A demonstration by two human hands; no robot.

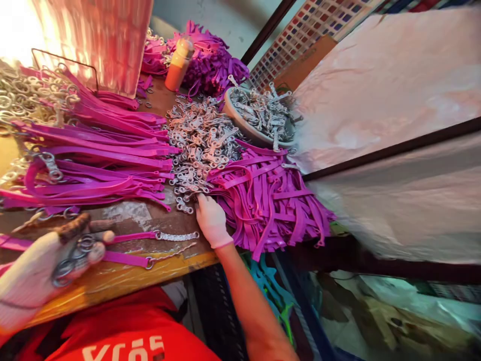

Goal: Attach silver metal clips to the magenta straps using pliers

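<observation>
My right hand (211, 219) pinched at the metal clip pile (199, 145) just ahead of it, so I picked only one, while my left hand (48, 271) gripped some rings (77, 253).

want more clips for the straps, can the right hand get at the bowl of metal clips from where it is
Probably yes. The right hand rests at the near edge of the loose clip pile; the bowl sits just beyond it, open-topped. Only low clips and pink straps lie between, so a forward stretch looks enough.
</observation>
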